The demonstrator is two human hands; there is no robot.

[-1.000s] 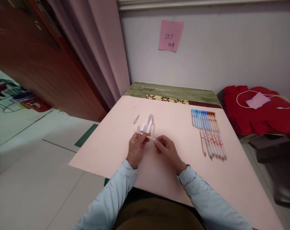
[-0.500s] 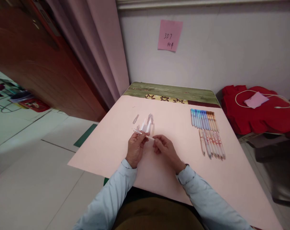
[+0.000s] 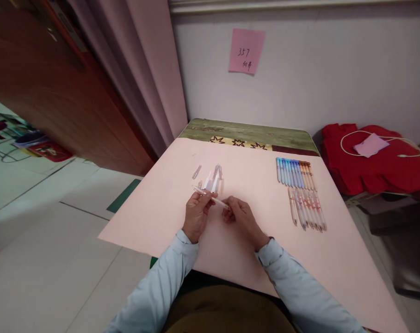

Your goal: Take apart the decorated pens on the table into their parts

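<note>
My left hand (image 3: 196,212) is closed round a clear, pale pen (image 3: 200,190) above the near-middle of the table. A slim whitish length of the pen runs right, slanting down to my right hand (image 3: 243,217). The right fingers pinch its far end; whether this length is a separate refill I cannot tell. Just beyond the hands lie several loose pen parts: thin white rods (image 3: 215,180), clear tubes (image 3: 220,172) and a greyish clear piece (image 3: 196,172). My left fingers partly cover the nearer ends of these parts.
At the right, pens with blue and brown tops (image 3: 293,172) lie in a row, above a second row of pale patterned pens (image 3: 307,209). Pink paper (image 3: 154,208) covers the table. A red cloth-covered seat (image 3: 376,171) with a white cable stands beyond the right edge.
My right hand has shifted slightly right and down, and a longer whitish stretch of the pen shows between the hands. My left hand stays in place.
</note>
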